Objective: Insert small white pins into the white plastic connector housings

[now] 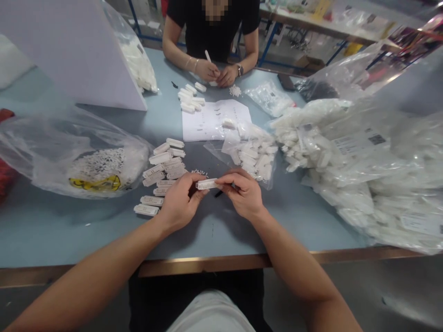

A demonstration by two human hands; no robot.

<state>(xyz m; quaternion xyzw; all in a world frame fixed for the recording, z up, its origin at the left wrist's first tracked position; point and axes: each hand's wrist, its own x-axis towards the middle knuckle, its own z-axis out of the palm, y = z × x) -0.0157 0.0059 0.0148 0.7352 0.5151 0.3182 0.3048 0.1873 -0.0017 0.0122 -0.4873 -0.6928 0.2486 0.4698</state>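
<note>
Left hand [179, 203] and right hand [242, 192] raised just above the blue-grey counter [207, 235]. Fingers [190, 180] of both hands clamped on opposite ends of one white plastic block [206, 184], its face slotted. Small black object [218, 194] just below the right-hand fingers, partly hidden.

Left of the fingers: loose rows of similar white blocks [161, 171], lying flat on the counter. Ahead of the fingers: clear bag of white parts [254, 157], beside a printed paper sheet [207, 121]. Well right of the fingers: heaped, labelled plastic bags of white parts [349, 161]. Well left: clear bag of small white pieces [76, 159], with a yellow mark. Far beyond the fingers: co-worker's hands [216, 74] around a white stick-like piece [208, 56], near a small cluster of white blocks [188, 97].
</note>
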